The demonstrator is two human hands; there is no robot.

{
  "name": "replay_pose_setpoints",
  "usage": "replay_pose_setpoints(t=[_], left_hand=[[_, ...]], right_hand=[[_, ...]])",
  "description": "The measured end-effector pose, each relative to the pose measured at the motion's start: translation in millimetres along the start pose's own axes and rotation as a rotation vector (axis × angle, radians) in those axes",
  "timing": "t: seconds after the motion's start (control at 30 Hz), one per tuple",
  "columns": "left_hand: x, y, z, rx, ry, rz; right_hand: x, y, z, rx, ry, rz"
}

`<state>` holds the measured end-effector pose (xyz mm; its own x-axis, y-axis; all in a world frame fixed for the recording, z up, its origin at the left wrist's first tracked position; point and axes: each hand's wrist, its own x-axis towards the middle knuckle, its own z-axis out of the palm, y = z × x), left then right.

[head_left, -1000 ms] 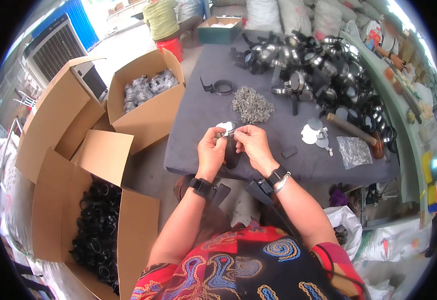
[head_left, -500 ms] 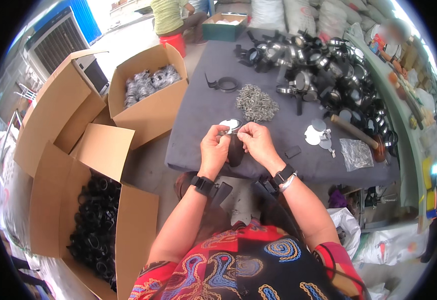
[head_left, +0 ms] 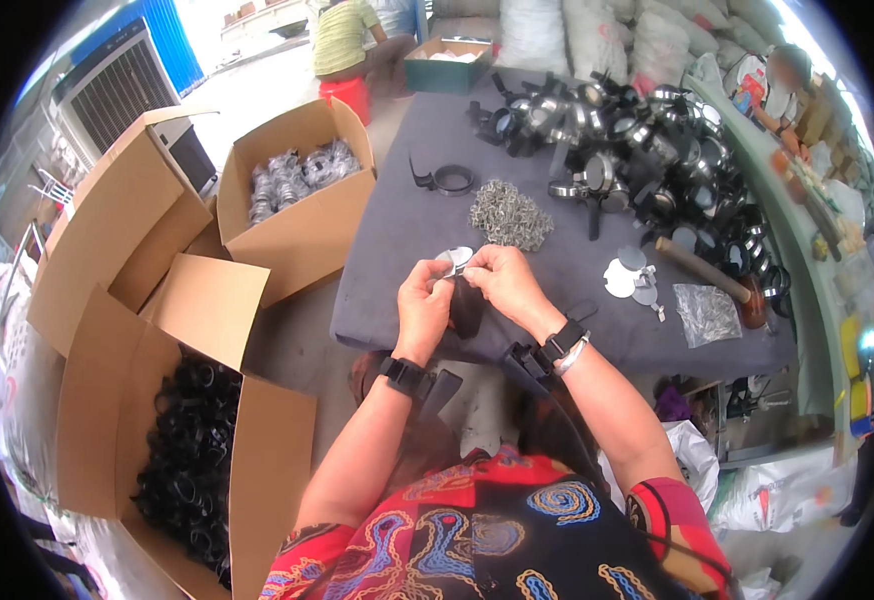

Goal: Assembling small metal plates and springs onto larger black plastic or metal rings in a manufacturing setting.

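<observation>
Left hand [head_left: 423, 310] grips the disc-topped part [head_left: 460, 256]; right hand [head_left: 505, 284] touches its four o'clock edge, grip indeterminable. Probably light, stiff, slick-faced; hold by black handle [head_left: 466, 314].

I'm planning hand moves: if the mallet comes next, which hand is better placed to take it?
Probably the right hand: the mallet lies on its side of the table, and the left hand is farther off. The left also grips the part, so it could perhaps steady that meanwhile.
</observation>
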<state>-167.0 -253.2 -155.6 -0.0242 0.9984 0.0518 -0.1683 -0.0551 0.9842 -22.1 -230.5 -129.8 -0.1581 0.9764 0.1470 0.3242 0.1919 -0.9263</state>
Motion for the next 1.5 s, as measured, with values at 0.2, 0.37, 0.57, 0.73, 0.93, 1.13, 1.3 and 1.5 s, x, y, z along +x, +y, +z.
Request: replay_pose_setpoints(t=[0.2,0.37,0.57,0.73,0.93,1.13,1.3,1.5], left_hand=[[0.9,-1.8,-7.9,-0.023,-0.024,0.005],[4.5,-11.1,-7.2,-0.080,-0.014,0.020],[0.9,-2.9,-8.0,-0.056,-0.017,-0.014],[-1.0,0.1,-6.8,-0.115,-0.036,-0.004],[-4.5,5.7,-6.0,-0.204,-0.035,-0.044],[-1.8,0.7,-9.4,-0.162,-0.074,-0.005],[1.5,-4.4,-10.3,-0.155,-0.077,-0.014],[-1.2,13.8,-15.0,-0.161,-0.124,-0.141]], right_hand=[[-3.8,-8.0,4.8,-0.450,0.127,-0.355],[-1.4,-1.6,-3.5,-0.227,-0.057,-0.252],[-4.4,-0.9,1.8,-0.052,-0.035,-0.149],[-3.4,3.4,4.3,-0.199,0.030,-0.218],[-6.9,-3.4,4.4,-0.331,0.046,-0.286],[-6.8,4.7,11.8,-0.333,0.102,-0.334],[3.5,8.5,-0.1,-0.268,0.103,-0.499],[17.8,19.3,-8.1,-0.149,-0.022,-0.298]])
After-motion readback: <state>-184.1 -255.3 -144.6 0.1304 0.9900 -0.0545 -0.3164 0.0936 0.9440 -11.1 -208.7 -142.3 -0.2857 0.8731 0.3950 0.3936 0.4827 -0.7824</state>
